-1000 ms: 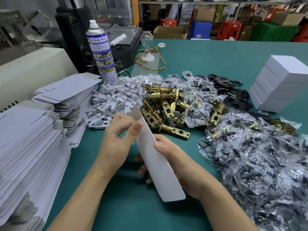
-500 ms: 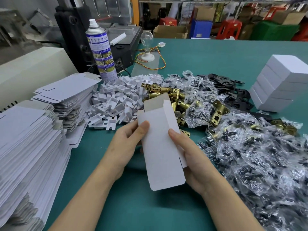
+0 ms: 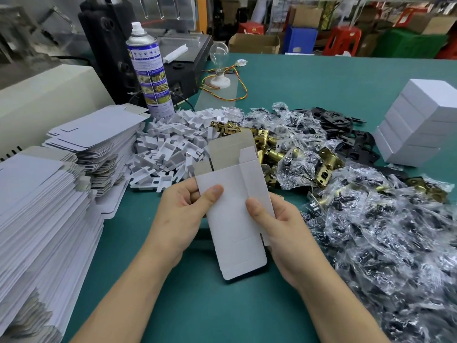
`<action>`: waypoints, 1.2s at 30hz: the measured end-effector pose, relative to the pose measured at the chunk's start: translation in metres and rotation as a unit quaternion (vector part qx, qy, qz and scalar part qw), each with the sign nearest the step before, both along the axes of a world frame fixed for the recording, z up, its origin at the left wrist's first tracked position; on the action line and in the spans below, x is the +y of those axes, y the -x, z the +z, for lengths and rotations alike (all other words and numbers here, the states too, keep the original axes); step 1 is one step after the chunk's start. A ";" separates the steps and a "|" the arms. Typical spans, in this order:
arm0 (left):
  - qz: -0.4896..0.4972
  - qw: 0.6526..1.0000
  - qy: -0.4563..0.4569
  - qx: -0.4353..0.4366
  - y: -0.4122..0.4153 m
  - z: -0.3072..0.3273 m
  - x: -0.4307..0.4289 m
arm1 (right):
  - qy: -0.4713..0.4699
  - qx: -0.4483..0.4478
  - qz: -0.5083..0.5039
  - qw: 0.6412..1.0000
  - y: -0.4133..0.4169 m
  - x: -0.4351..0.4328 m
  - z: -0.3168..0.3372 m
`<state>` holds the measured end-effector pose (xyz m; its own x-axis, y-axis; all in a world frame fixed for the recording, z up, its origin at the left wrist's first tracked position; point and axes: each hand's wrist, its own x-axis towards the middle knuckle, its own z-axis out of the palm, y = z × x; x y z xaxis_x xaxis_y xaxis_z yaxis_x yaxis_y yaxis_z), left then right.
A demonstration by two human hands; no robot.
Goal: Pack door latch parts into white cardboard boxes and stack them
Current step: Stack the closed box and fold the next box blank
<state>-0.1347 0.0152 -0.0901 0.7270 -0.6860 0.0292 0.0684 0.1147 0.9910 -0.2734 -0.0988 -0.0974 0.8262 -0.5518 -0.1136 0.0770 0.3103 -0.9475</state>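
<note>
A flat white cardboard box blank (image 3: 232, 219) is held upright over the green table (image 3: 321, 82), its top flaps open and showing grey inside. My left hand (image 3: 183, 214) grips its left edge with the thumb on the front face. My right hand (image 3: 279, 226) grips its right edge, thumb on the front. Behind the box lie brass door latches (image 3: 272, 152), a heap of white plastic inserts (image 3: 168, 144), black plates (image 3: 346, 129) and clear bags of small parts (image 3: 383, 231). Packed white boxes (image 3: 420, 122) are stacked at the right.
Tall stacks of flat box blanks (image 3: 44, 206) fill the left side. A spray can (image 3: 150, 70) stands behind them next to a black machine (image 3: 118, 45). A light bulb on a wired base (image 3: 218, 63) sits further back. Crates and cartons line the far wall.
The box blank has turned from edge-on and tilted to facing me upright, and its top flaps have come open. Both hands have shifted to its side edges.
</note>
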 end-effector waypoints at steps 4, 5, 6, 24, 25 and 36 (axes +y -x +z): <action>-0.015 1.000 0.000 -0.017 0.003 0.002 0.000 | -0.051 -0.007 -0.008 0.999 0.000 0.001 0.000; -0.024 0.999 0.004 -0.024 0.004 0.002 0.000 | -0.062 -0.005 -0.009 0.998 0.001 0.000 0.001; -0.031 0.999 0.010 -0.029 0.005 0.002 -0.001 | -0.065 -0.003 -0.006 0.998 0.001 -0.002 0.002; -0.058 0.979 -0.007 -0.194 0.010 0.002 0.004 | 0.119 -0.086 -0.077 0.986 0.003 -0.009 0.010; -0.052 0.979 -0.006 -0.199 0.009 0.002 0.004 | 0.107 -0.090 -0.065 0.988 0.004 -0.009 0.011; -0.032 0.971 0.015 -0.235 0.010 0.002 0.005 | 0.048 -0.116 -0.004 0.992 0.005 -0.010 0.014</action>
<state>-0.1449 0.0205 -0.0881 0.5841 -0.7239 0.3672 -0.3823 0.1537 0.9112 -0.2787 -0.1090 -0.0835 0.8200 -0.5569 0.1321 0.2978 0.2180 -0.9294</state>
